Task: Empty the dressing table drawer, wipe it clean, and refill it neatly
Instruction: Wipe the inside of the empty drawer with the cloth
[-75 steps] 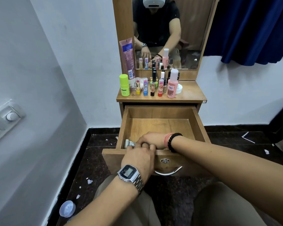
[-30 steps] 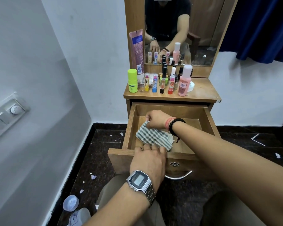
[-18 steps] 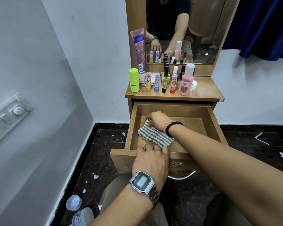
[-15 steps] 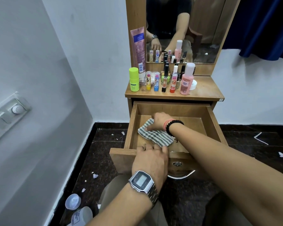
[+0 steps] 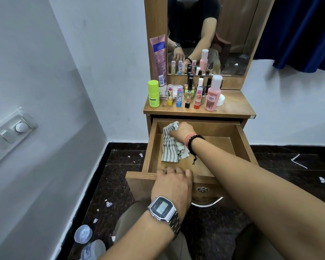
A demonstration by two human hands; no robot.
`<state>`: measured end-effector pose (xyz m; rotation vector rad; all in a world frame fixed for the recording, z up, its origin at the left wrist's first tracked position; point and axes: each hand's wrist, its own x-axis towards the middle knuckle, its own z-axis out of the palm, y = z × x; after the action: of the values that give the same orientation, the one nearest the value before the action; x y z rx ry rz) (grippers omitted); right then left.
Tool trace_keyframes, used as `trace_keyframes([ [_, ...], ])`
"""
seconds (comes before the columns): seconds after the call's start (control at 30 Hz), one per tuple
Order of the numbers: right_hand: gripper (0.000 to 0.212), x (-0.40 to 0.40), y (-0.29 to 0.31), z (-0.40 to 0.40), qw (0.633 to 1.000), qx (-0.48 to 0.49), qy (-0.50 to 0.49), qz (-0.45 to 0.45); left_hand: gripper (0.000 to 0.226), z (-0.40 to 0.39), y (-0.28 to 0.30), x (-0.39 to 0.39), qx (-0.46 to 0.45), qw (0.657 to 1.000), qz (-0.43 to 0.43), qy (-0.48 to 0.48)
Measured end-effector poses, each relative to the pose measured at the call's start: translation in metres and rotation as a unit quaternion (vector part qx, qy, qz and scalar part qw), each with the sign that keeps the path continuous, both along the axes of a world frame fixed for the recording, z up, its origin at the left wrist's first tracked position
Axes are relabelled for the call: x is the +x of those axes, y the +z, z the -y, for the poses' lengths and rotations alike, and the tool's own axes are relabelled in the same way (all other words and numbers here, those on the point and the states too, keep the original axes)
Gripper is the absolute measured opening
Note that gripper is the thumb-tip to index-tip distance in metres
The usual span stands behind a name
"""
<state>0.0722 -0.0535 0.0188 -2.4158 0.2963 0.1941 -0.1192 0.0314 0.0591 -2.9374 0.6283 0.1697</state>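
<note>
- The drawer (image 5: 241, 139) stood pulled fully out, with nothing visible inside but the cloth (image 5: 170, 147).
- The cloth, striped, lay along the left side of the drawer floor, its top end raised against the back-left corner.
- The right hand (image 5: 179, 131) gripped that top end, fingers curled round the fabric, and pressed it at the back wall.
- Change noted: 0.5 s before, the cloth sat bunched near the middle-front of the floor; it had since been drawn back and left into the far corner. 2.5 s before, both hands were at the front-left corner with a small object and no cloth in view.
- The left hand (image 5: 174, 182) rested on the drawer's front edge, fingers hooked over the rim, as in the 3 preceding frames.
- Judgement: emptying was complete and wiping was under way, with corners now being reached; the right half of the floor appeared not yet covered.
- The bottles (image 5: 192, 94) stood on the tabletop (image 5: 233, 107), awaiting refill.
- On the floor lay 1 cap (image 5: 83, 234) beside a bottle (image 5: 94, 249).
</note>
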Motion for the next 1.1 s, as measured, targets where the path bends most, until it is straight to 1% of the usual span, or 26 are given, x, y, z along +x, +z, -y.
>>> trace_keyframes([
  [0.07,0.033,0.004,-0.006,-0.005,0.994,0.104,-0.024,-0.029,0.027,-0.001,0.000,0.000,0.000,1.000,0.000,0.001],
  [0.13,0.044,0.005,-0.013,-0.011,0.977,0.206,-0.045,-0.044,0.028,-0.001,-0.001,0.000,0.005,1.000,0.001,-0.001],
  [0.17,0.049,0.004,-0.015,-0.016,0.969,0.237,-0.046,-0.049,0.028,-0.001,-0.001,0.000,0.008,1.000,0.002,-0.002],
  [0.23,0.058,-0.001,-0.016,-0.024,0.963,0.262,-0.027,-0.060,0.029,0.000,-0.001,0.001,0.013,1.000,0.003,-0.004],
  [0.27,0.062,-0.003,-0.015,-0.028,0.964,0.258,-0.010,-0.064,0.030,0.000,0.000,0.001,0.015,1.000,0.004,-0.004],
  [0.33,0.067,-0.009,-0.015,-0.031,0.973,0.215,0.032,-0.074,0.030,0.001,0.000,0.001,0.014,1.000,0.005,-0.003],
  [0.4,0.056,-0.017,-0.017,-0.028,0.980,0.152,0.080,-0.096,0.032,0.001,0.001,0.000,0.019,1.000,0.007,-0.005],
  [0.5,0.031,-0.034,-0.015,-0.025,0.969,0.129,0.151,-0.149,0.037,0.002,0.001,0.000,0.036,0.999,0.005,-0.007],
  [0.53,0.027,-0.041,-0.012,-0.025,0.967,0.092,0.184,-0.151,0.040,0.002,0.001,0.000,0.042,0.999,0.002,-0.006],
  [0.6,0.030,-0.049,-0.006,-0.026,0.961,-0.020,0.243,-0.132,0.045,0.003,0.002,0.000,0.056,0.998,-0.002,-0.003],
  [0.63,0.031,-0.052,-0.002,-0.026,0.959,-0.038,0.251,-0.126,0.045,0.003,0.002,0.000,0.058,0.998,-0.002,-0.001],
  [0.67,0.030,-0.053,0.000,-0.026,0.959,-0.029,0.251,-0.129,0.045,0.004,0.003,0.000,0.057,0.998,-0.001,0.001],
  [0.7,0.026,-0.054,0.002,-0.026,0.962,0.014,0.233,-0.141,0.044,0.003,0.003,0.000,0.054,0.999,-0.001,0.002],
  [0.77,0.014,-0.055,0.005,-0.024,0.957,0.156,0.167,-0.179,0.040,0.003,0.003,-0.001,0.047,0.999,-0.003,0.000],
  [0.83,0.024,-0.051,0.006,-0.019,0.937,0.287,0.092,-0.177,0.035,0.002,0.004,-0.001,0.037,0.999,-0.004,-0.002],
  [0.87,0.028,-0.045,0.005,-0.016,0.928,0.333,0.053,-0.159,0.034,0.002,0.004,-0.001,0.031,1.000,-0.002,-0.001],
  [0.9,0.027,-0.041,0.006,-0.014,0.921,0.364,0.017,-0.135,0.032,0.002,0.003,-0.001,0.025,1.000,0.000,-0.001],
  [0.97,0.011,-0.028,0.005,-0.009,0.924,0.373,-0.037,-0.071,0.030,0.002,0.003,0.000,0.019,1.000,-0.003,-0.001],
  [1.0,0.003,-0.022,0.004,-0.007,0.937,0.345,-0.053,-0.033,0.029,0.002,0.002,0.000,0.022,1.000,-0.007,-0.002],
  [1.07,0.004,-0.016,-0.001,-0.007,0.956,0.285,-0.071,0.015,0.030,0.001,0.002,0.001,0.027,1.000,-0.013,-0.003],
  [1.1,0.014,-0.014,-0.004,-0.009,0.958,0.277,-0.073,0.023,0.030,0.001,0.002,0.001,0.027,1.000,-0.013,-0.004],
])
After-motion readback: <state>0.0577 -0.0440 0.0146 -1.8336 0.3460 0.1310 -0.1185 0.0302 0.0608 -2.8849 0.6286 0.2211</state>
